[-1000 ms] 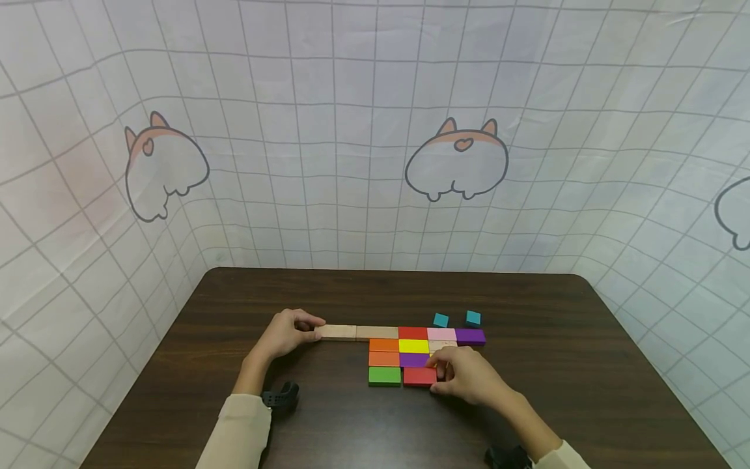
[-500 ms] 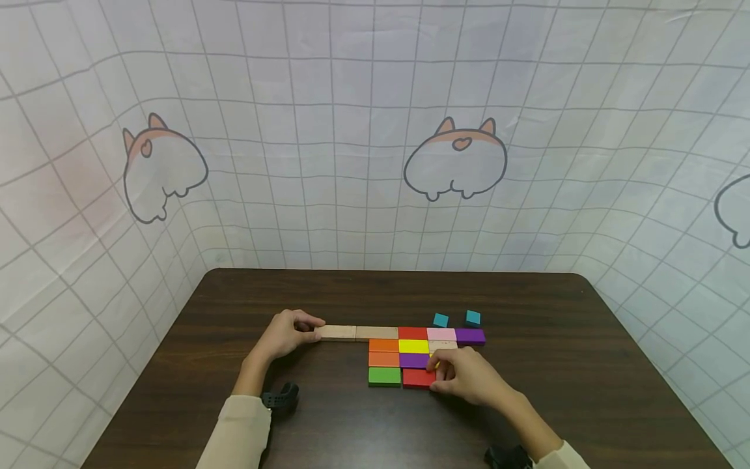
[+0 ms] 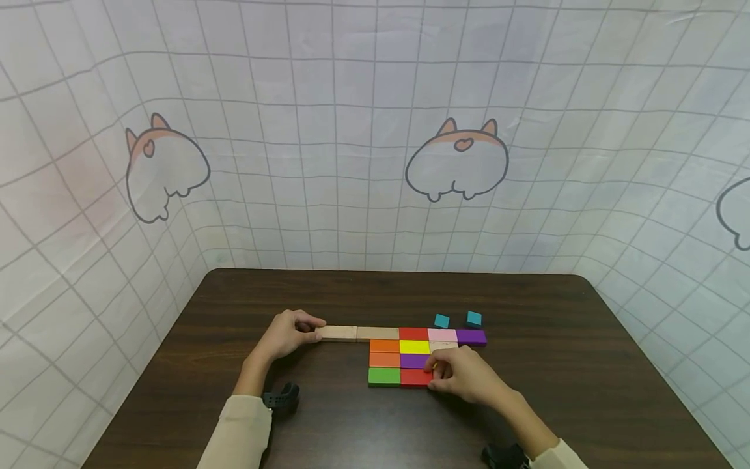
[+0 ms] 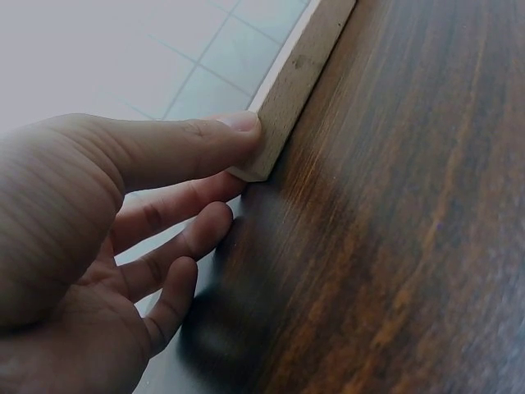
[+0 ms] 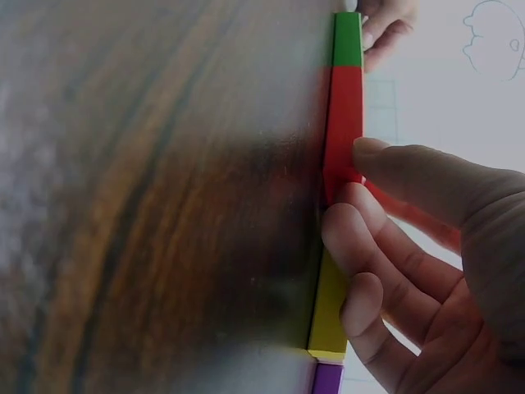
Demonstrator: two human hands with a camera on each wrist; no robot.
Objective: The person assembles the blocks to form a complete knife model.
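My left hand point(image 3: 287, 335) pinches the free left end of a plain wooden block point(image 3: 338, 333); the left wrist view has the thumb on that block's end point(image 4: 287, 103). My right hand point(image 3: 469, 376) holds the right end of a red block point(image 3: 415, 378) between thumb and fingers. This red block lies flat against a green block point(image 3: 383, 377) in the front row. Behind it sit a purple block point(image 3: 414, 361) and a yellow block point(image 3: 414, 346). Two orange blocks point(image 3: 384, 359) line the left side. My right fingers partly hide a yellow block point(image 5: 328, 308).
Along the back row run another wooden block point(image 3: 377, 333), a red block point(image 3: 413, 333), a pink block point(image 3: 442, 335) and a purple block point(image 3: 471, 337). Two small blue blocks point(image 3: 442, 320) lie behind them on the dark table point(image 3: 263, 290). A patterned curtain point(image 3: 328, 163) surrounds the table.
My right hand has slid the front red block slightly left, and its narrow gap to the green block has closed. The left hand has stayed at the wooden block's end.
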